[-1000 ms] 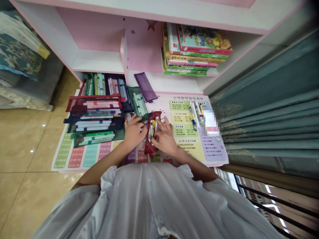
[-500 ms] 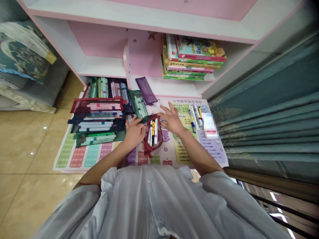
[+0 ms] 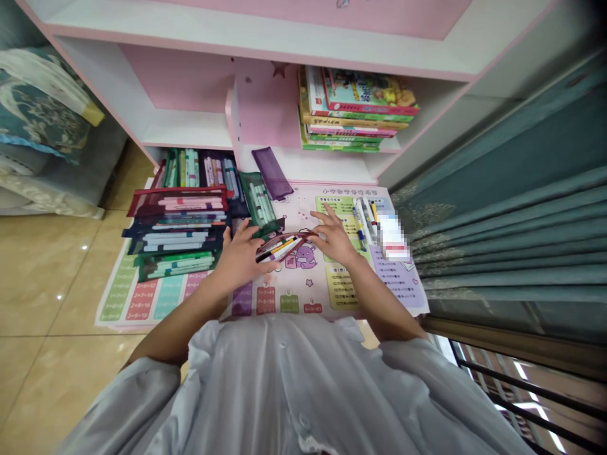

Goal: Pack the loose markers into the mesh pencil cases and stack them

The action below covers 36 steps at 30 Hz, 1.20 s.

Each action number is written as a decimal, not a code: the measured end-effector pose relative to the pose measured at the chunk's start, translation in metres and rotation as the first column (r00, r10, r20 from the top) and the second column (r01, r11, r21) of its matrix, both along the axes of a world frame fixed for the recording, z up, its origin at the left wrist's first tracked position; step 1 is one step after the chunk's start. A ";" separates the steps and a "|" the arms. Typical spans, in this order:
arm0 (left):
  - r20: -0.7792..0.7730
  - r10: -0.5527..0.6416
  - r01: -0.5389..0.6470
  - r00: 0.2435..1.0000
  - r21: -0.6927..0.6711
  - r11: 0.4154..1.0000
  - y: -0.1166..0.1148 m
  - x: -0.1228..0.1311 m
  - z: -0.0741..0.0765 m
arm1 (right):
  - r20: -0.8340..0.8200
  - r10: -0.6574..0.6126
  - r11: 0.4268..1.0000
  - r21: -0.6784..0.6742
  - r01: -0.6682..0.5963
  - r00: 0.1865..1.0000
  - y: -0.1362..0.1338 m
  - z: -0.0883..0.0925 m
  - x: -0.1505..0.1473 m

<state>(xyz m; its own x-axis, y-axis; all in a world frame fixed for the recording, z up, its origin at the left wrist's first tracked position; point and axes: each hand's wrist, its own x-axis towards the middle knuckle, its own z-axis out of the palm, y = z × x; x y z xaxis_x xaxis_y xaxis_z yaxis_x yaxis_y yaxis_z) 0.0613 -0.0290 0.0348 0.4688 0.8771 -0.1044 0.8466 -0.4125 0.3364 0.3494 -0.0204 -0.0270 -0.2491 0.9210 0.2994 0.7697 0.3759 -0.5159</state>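
Leaning over the work, the person's white ruffled shirt (image 3: 284, 392) fills the bottom of the view, with both bare forearms reaching out from its sleeves. The left hand (image 3: 241, 256) lies flat with its fingers spread, its edge over one end of a red mesh pencil pouch (image 3: 279, 248); whether it grips the pouch, I cannot tell. The right hand (image 3: 334, 239) is open and apart from the left, its fingertips at the pouch's other end. The pouch lies on its side between them, its sheer fabric showing pens inside, on a glossy pink times-table mat (image 3: 308, 284).

To the left of the hands sits a stack of dark mesh pouches packed with markers (image 3: 177, 221). Just above the pouch lies a green mesh pouch (image 3: 258, 199), touching a flat purple pouch (image 3: 272, 174). Loose pens (image 3: 365, 221) lie on the mat to the right, beside a pixelated card (image 3: 392, 237).

Beyond stands a pink-and-white shelf unit (image 3: 175, 82) holding stacked books (image 3: 358, 110). Pleated teal curtains (image 3: 512, 221) hang on the right, dark window bars (image 3: 521, 392) cross the lower corner, and quilted bedding (image 3: 38, 101) lies left, above polished beige floor tiles (image 3: 42, 284).
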 end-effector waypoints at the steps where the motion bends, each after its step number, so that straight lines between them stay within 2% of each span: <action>1: -0.025 -0.016 0.016 1.000 -0.008 1.000 -0.002 -0.002 0.000 | -0.018 -0.007 1.000 -0.008 0.007 1.000 -0.003 -0.001 0.001; 4: -0.074 -0.029 0.029 0.997 -0.007 1.000 -0.005 -0.009 -0.001 | -0.060 -0.022 0.999 -0.036 0.019 0.998 -0.009 -0.003 0.000; 8: -0.038 -0.005 0.007 0.999 0.059 0.998 -0.003 -0.016 -0.004 | -0.121 -0.018 0.997 -0.071 0.010 0.992 -0.013 -0.004 -0.003; 19: -0.019 0.018 -0.017 1.000 0.070 0.997 -0.001 -0.010 -0.007 | -0.311 0.127 0.990 -0.025 -0.142 0.942 -0.014 -0.006 0.017; 22: 0.002 0.015 -0.015 1.000 0.052 0.999 -0.001 0.005 -0.007 | -0.308 0.153 0.986 -0.011 -0.164 0.939 -0.014 -0.005 0.019; 25: 0.043 -0.010 0.006 0.999 0.077 0.997 0.002 0.031 -0.002 | -0.304 0.132 0.989 -0.022 -0.145 0.943 -0.014 -0.005 0.019; 30: 0.049 -0.130 0.127 0.990 0.068 0.990 0.012 0.082 0.008 | -0.302 0.138 0.990 0.008 -0.143 0.943 -0.017 -0.004 0.016; 33: 0.053 -0.179 0.177 0.982 0.041 0.983 0.019 0.103 0.006 | -0.287 0.128 0.991 -0.010 -0.137 0.949 -0.018 -0.003 0.017; 36: 0.047 -0.197 0.198 0.979 -0.026 0.980 0.022 0.113 0.003 | -0.269 0.115 0.991 -0.036 -0.129 0.956 -0.018 -0.002 0.019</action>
